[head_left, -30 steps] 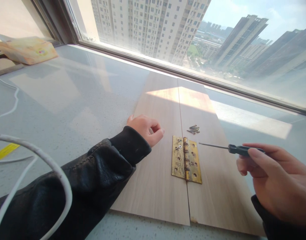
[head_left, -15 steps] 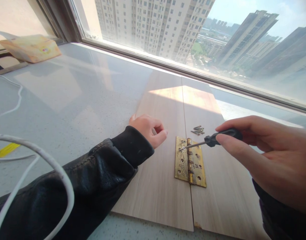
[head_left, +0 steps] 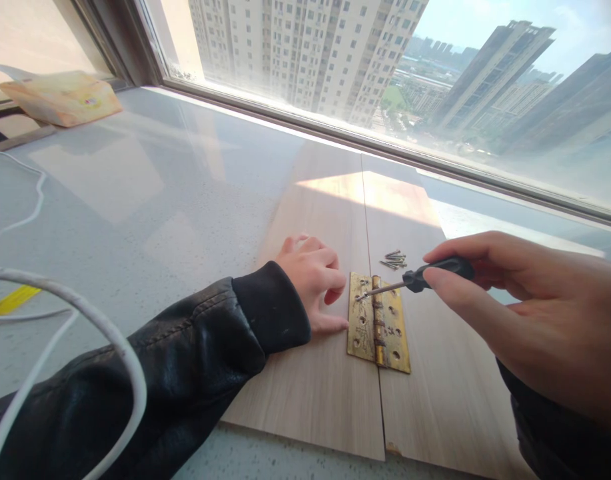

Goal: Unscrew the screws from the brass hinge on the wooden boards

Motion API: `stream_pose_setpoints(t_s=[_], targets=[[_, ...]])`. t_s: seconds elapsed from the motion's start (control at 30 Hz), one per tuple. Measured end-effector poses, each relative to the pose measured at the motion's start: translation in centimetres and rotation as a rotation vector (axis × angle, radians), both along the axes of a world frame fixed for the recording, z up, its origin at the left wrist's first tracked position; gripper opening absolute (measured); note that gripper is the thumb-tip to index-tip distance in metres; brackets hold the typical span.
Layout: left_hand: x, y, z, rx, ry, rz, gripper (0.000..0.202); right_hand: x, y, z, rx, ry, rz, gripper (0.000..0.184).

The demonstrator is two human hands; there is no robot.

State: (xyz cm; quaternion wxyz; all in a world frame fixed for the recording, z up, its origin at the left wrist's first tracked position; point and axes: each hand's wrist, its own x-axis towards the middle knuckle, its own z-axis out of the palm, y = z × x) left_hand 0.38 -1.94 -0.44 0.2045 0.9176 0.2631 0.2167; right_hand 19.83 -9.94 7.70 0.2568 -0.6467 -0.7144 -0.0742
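My right hand (head_left: 530, 300) grips the black handle of a screwdriver (head_left: 425, 275) between thumb and fingers. Its thin metal tip reaches the left leaf of a brass hinge (head_left: 361, 340), near an upper hole; whether a screw sits there is too small to tell. The hinge lies flat, its barrel along the seam between two pale wooden boards (head_left: 325, 387). On the left board rests my left hand (head_left: 318, 280), open, fingers bent and apart, its thumb tip beside the hinge's left edge. Several loose screws (head_left: 394, 260) lie just above the hinge on the right board.
A white cable (head_left: 135, 373) loops across the left foreground, with a yellow tag (head_left: 15, 300) near it. On the speckled pale counter (head_left: 195, 200), a tissue pack (head_left: 60, 99) stands at the back left. A window frame (head_left: 295, 120) borders the far side.
My left hand has moved right and nearer to the hinge, and its fingers have spread from a curled pose. My right hand and the screwdriver have shifted slightly left.
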Motion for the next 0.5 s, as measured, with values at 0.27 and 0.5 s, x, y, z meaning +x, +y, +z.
stream_pose_setpoints(t_s=[0.27, 0.5], targets=[[0.23, -0.31, -0.15, 0.111, 0.013, -0.055, 0.031, -0.12, 0.14, 0.10, -0.012, -0.008, 0.009, 0.016], [0.18, -0.19, -0.14, 0.111, 0.026, -0.074, 0.031, -0.09, -0.02, 0.10, 0.003, -0.004, 0.026, 0.014]])
